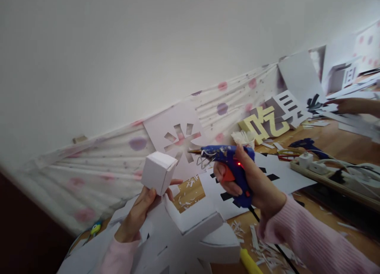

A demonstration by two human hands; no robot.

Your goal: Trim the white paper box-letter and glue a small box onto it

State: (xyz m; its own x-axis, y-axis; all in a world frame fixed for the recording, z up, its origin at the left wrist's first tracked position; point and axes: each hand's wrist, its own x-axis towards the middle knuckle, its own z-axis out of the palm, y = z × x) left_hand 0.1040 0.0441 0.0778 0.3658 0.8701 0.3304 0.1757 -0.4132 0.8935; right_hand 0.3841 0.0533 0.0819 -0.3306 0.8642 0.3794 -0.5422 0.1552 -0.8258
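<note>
A blue glue gun (227, 155) with an orange trigger and a lit red light is gripped in my right hand (258, 183), its metal nozzle pointing left. My left hand (142, 206) pinches the upper part of a large white foam-board character shape (178, 242), near its box-like end (158, 171). The nozzle is a short way right of that end, not touching it. Raised side walls run along some edges of the white shape, which spreads down to the bottom of the view.
A power strip (335, 179) with plugs and cables lies at right, near a second glue gun (307, 144). Behind are a cup of glue sticks (247, 138) and yellow lettering (261, 123). Another person's hand (353, 106) reaches in at far right. Paper scraps (261, 242) litter the table.
</note>
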